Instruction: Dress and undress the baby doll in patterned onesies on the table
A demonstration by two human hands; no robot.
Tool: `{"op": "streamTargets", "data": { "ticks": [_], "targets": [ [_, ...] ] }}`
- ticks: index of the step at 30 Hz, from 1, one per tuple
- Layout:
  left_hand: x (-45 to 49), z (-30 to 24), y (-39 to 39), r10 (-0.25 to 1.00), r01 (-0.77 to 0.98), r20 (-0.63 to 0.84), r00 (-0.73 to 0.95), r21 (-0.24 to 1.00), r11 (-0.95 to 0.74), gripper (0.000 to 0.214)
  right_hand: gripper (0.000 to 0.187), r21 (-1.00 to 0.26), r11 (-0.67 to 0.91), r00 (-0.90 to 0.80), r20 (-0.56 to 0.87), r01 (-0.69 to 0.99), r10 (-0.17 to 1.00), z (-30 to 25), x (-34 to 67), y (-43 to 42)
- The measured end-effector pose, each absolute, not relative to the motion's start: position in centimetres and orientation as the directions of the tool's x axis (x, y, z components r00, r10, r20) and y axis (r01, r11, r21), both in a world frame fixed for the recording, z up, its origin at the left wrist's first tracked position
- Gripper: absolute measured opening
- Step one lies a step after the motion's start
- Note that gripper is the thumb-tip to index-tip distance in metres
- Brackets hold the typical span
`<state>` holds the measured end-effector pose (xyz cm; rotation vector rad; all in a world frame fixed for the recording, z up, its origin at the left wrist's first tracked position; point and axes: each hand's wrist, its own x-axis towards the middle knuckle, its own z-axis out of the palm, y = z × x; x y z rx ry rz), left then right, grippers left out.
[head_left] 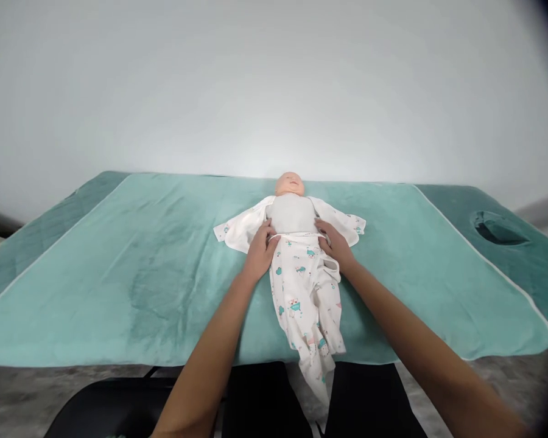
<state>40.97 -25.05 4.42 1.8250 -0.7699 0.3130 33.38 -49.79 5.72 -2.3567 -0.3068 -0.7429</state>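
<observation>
A baby doll (291, 201) lies on its back on a teal towel (155, 267), head away from me. A white printed top (237, 231) lies spread open under its grey torso. White printed trousers (305, 292) cover its legs and hang over the near edge. My left hand (260, 248) grips the trouser waistband at the doll's left side as I see it. My right hand (335, 243) pinches the waistband on the other side. Both hands have curled fingers on the fabric.
The towel covers a green padded table (506, 243) with a face hole (495, 226) at the right end. A plain white wall stands behind. Black furniture (119, 407) sits below the near edge, over a grey floor.
</observation>
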Motion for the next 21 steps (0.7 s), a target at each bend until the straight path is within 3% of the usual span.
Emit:
{"op": "streamTargets", "data": {
  "ticks": [2, 6, 8, 11, 15, 18, 21],
  "targets": [
    [41.4, 5.2, -25.2, -0.373, -0.593, 0.487, 0.790, 0.760, -0.264, 0.017, 0.031, -0.468, -0.799, 0.823, 0.565, 0.379, 0.059, 6.5, 34.1, -50.1],
    [42.9, 6.8, -25.8, -0.249, -0.496, 0.429, 0.869, 0.753, -0.433, 0.019, 0.027, -0.495, -0.853, 0.852, 0.507, 0.162, -0.132, 8.0, 36.6, -49.9],
    [43.8, 7.2, -26.2, -0.183, -0.471, 0.437, 0.880, 0.763, -0.442, 0.018, 0.026, -0.570, -0.818, 0.850, 0.467, 0.078, -0.245, 8.2, 38.0, -49.6],
    [44.5, 6.9, -26.5, -0.152, -0.454, 0.427, 0.891, 0.834, -0.315, 0.016, 0.026, -0.775, -0.625, 0.848, 0.390, 0.091, -0.360, 7.8, 39.0, -49.3],
    [43.8, 6.0, -25.7, -0.195, -0.341, 0.310, 0.930, 0.928, -0.149, 0.022, 0.036, -0.904, -0.394, 0.877, 0.319, 0.168, -0.359, 6.8, 38.4, -49.5],
    [42.8, 5.7, -24.6, -0.256, -0.242, 0.199, 0.946, 0.959, -0.148, 0.026, 0.035, -0.921, -0.351, 0.895, 0.292, 0.169, -0.336, 6.7, 37.5, -49.8],
    [41.7, 5.6, -23.5, -0.404, -0.092, 0.049, 0.914, 0.992, -0.086, 0.020, 0.035, -0.927, -0.344, 0.919, 0.261, 0.152, -0.296, 6.9, 36.7, -50.5]
  ]
}}
